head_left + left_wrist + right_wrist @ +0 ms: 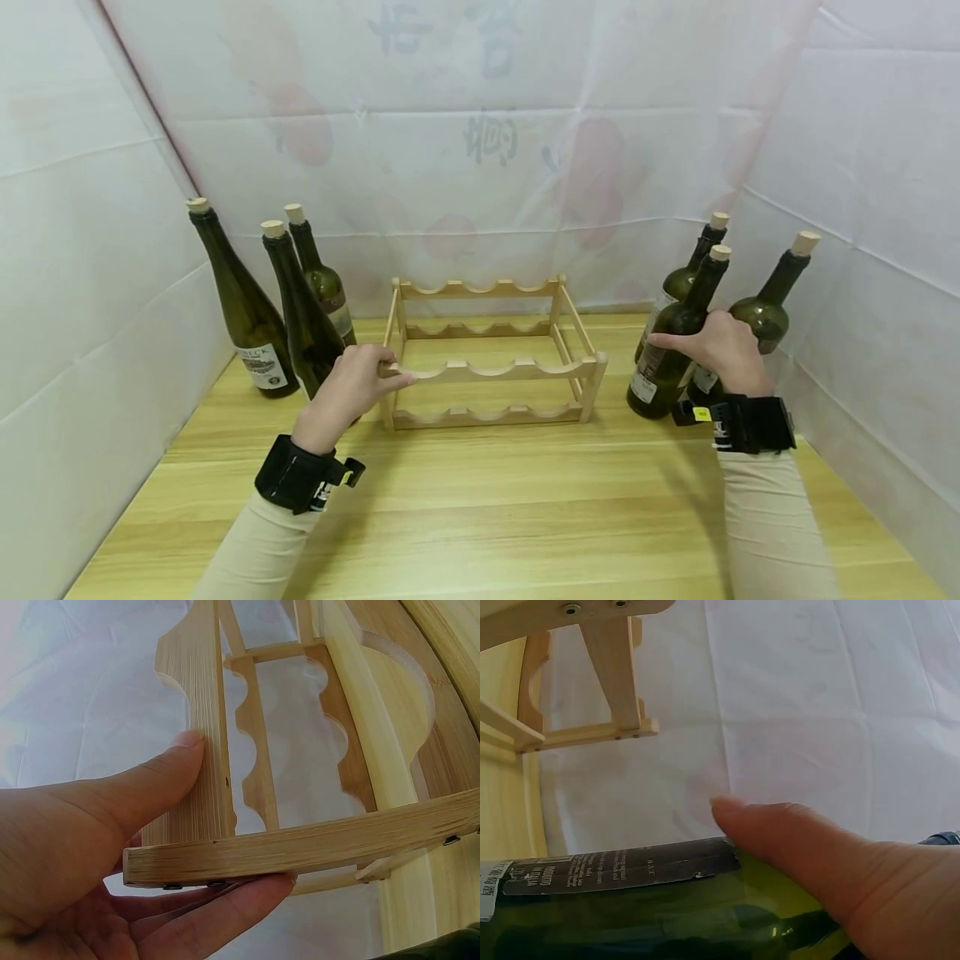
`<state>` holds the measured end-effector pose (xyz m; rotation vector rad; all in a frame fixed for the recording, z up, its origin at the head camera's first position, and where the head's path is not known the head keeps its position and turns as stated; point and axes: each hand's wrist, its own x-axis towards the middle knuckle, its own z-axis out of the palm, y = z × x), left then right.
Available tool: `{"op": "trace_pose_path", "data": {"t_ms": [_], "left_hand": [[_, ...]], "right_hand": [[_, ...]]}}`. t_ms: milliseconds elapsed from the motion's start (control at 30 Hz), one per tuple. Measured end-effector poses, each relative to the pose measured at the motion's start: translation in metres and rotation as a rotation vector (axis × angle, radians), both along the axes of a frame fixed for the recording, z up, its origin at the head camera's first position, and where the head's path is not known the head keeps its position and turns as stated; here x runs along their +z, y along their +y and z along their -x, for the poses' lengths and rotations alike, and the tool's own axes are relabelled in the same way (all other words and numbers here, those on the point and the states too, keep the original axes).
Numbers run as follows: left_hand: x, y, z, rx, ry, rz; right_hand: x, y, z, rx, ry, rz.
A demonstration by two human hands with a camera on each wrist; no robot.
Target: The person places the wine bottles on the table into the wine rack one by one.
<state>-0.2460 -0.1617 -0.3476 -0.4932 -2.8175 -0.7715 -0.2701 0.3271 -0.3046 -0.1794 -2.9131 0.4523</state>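
Observation:
A light wooden wine rack (pixel 480 372) with scalloped rails stands on the table. My left hand (pixel 352 379) grips its front left corner; in the left wrist view the thumb (pixel 169 776) presses the scalloped rail and the fingers lie under the side bar. At the right, my right hand (pixel 723 350) holds a dark green corked wine bottle (pixel 660 367), its thumb across the bottle's front. The other fingers are hidden behind the glass. In the right wrist view, the thumb (pixel 787 840) lies by the dark label (pixel 622 866).
Two more corked bottles stand beside the held one, a back bottle (pixel 678 279) and a right bottle (pixel 765 312). Left of the rack are three corked bottles, including a labelled bottle (pixel 251 321). White printed sheets (pixel 465 167) hang around the wooden table (pixel 480 508).

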Motion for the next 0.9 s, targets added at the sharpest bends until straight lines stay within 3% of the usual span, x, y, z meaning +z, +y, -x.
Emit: {"op": "trace_pose_path", "data": {"t_ms": [400, 600, 900], "left_hand": [[0.000, 0.002, 0.000, -0.002, -0.007, 0.010], [0.001, 0.002, 0.001, 0.004, -0.002, 0.020], [-0.001, 0.000, 0.001, -0.006, 0.005, 0.006]], "right_hand": [[-0.004, 0.004, -0.006, 0.027, 0.016, 0.058], [0.005, -0.002, -0.017, 0.091, -0.028, 0.083], [0.022, -0.024, -0.039, 0.231, -0.107, -0.003]]}}
